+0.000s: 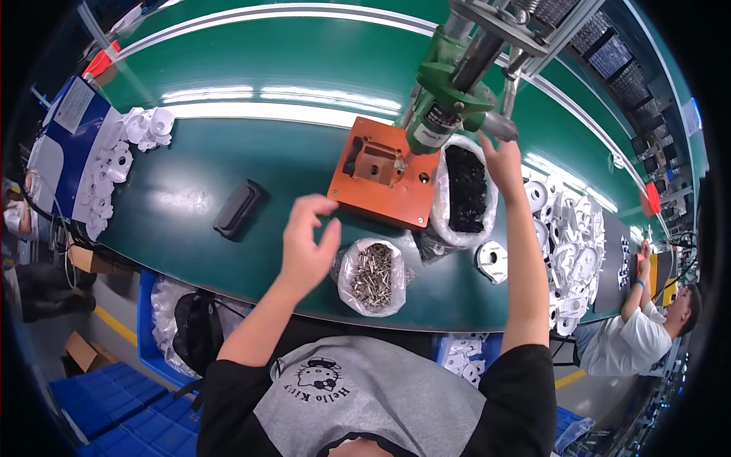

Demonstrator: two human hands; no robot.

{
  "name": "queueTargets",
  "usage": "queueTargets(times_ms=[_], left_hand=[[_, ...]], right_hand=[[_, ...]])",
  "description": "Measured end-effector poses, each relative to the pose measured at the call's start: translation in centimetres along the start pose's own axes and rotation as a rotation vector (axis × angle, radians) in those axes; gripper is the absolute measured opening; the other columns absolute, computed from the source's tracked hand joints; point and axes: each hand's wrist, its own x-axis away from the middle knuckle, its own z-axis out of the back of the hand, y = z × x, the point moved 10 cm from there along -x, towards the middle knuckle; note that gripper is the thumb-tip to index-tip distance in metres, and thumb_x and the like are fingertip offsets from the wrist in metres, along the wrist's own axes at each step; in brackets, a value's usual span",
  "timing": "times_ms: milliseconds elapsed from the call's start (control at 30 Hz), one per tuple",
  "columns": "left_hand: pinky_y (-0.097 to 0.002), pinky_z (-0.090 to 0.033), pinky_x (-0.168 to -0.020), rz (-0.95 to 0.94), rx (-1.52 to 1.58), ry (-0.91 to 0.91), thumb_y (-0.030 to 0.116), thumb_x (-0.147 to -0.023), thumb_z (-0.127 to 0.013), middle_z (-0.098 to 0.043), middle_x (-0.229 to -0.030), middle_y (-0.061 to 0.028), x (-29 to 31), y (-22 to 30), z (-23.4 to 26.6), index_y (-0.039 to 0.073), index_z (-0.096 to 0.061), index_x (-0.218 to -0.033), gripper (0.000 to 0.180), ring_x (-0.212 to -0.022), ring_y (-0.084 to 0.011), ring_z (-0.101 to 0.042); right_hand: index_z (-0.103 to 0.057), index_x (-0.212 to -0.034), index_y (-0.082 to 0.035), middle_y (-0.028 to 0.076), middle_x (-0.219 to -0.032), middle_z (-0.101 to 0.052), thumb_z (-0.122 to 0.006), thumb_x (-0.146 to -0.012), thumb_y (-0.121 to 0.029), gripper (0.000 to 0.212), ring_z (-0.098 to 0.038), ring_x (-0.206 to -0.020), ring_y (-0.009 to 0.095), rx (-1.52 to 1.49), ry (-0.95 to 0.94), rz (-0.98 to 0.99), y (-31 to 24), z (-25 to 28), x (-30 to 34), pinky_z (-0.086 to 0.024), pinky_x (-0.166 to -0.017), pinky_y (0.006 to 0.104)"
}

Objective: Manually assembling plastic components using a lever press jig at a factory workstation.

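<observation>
My left hand (308, 240) hovers over the green table just in front of an orange base plate (358, 199), its fingers apart and holding nothing. On that plate sits a brownish fixture block (375, 169); I cannot make out whether a part lies in it. A green bench press (449, 99) stands over the plate. My right hand (502, 164) is raised at the press's grey cylindrical end (500, 126), which hides most of its fingers, so its grip does not show. Below my hands is a clear bag of small metal pins (373, 278). A bag of black parts (466, 190) stands beside the plate.
A dark oblong case (239, 209) lies left of my left hand. A white round part (492, 261) rests near my right forearm. White plastic parts are heaped at right (571, 251) and by a blue-white box (72, 145) at left. Another person (632, 335) works at far right.
</observation>
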Motion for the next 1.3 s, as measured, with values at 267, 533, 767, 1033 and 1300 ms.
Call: queueTargets(times_ms=[267, 533, 767, 1033, 1300], left_hand=[[-0.0222, -0.034, -0.039, 0.764, 0.304, -0.526, 0.052, -0.091, -0.045, -0.059, -0.075, -0.007, -4.0, -9.3, -7.0, 0.002, -0.045, -0.122, 0.059, -0.05, -0.01, -0.052], [-0.0214, -0.03, -0.036, 0.843, 0.389, -0.468, 0.056, -0.091, -0.043, -0.05, -0.068, -0.0051, -2.9, -9.4, -8.0, 0.005, -0.048, -0.108, 0.054, -0.043, -0.0091, -0.039], [-0.0235, -0.029, -0.032, 0.846, 0.454, -0.457, 0.053, -0.094, -0.039, -0.052, -0.07, -0.011, -1.4, -8.0, -9.8, -0.002, -0.044, -0.105, 0.056, -0.042, -0.012, -0.04], [-0.027, -0.035, -0.038, 0.722, 0.278, -0.418, 0.049, -0.093, -0.045, -0.058, -0.066, -0.0096, -1.3, -8.1, -6.4, -0.002, -0.048, -0.107, 0.053, -0.043, -0.0124, -0.049], [-0.022, -0.039, -0.052, 0.326, 0.116, -0.401, 0.016, -0.087, -0.061, -0.056, -0.068, -0.0015, -0.3, -1.1, -0.4, 0.0, -0.054, -0.102, 0.023, -0.056, -0.0049, -0.048]], right_hand=[[-0.043, -0.132, -0.004, 0.021, -0.136, -0.044, -0.074, -0.073, -0.033, 0.072, -0.042, -0.124, 0.038, 0.081, -0.424, -0.202, 2.9, 8.8, 19.3, -0.032, -0.102, 0.045], [-0.04, -0.135, -0.012, 0.017, -0.142, -0.035, -0.067, -0.082, -0.024, 0.061, -0.034, -0.13, 0.034, 0.205, -0.235, -0.261, 2.3, 8.0, 25.2, -0.023, -0.105, 0.0468], [-0.044, -0.13, -0.01, 0.019, -0.131, -0.043, -0.07, -0.08, -0.026, 0.059, -0.043, -0.119, 0.036, 0.291, -0.144, -0.203, 0.7, 7.5, 24.6, -0.028, -0.101, 0.044], [-0.049, -0.122, -0.004, 0.019, -0.12, -0.046, -0.08, -0.066, -0.028, 0.068, -0.044, -0.112, 0.036, 0.148, -0.082, -0.29, 1.0, 8.1, 25.0, -0.035, -0.097, 0.0432], [-0.053, -0.111, 0.0, 0.016, -0.114, -0.049, -0.079, -0.067, -0.024, 0.056, -0.047, -0.108, 0.034, 0.023, -0.052, -0.327, 1.6, 8.6, 24.9, -0.038, -0.093, 0.0404]])
